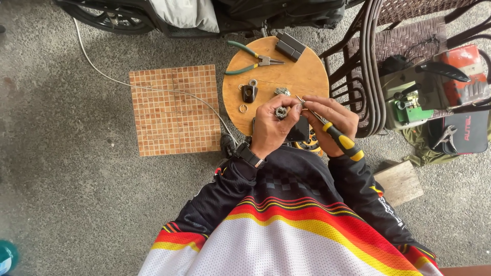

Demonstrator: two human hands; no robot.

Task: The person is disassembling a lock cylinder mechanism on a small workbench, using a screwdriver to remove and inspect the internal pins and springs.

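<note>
My left hand pinches a small round metal part between thumb and fingers, just above the near edge of a round wooden table. My right hand grips a screwdriver with a black and yellow handle; its thin shaft points up-left and its tip meets the metal part. A black watch sits on my left wrist. A dark flat object lies partly hidden under my hands.
On the table lie green-handled pliers, a black box, a black key fob shell, a small ring and a metal piece. A tiled square lies left, a cable crosses it. Chair, green machine, wood block right.
</note>
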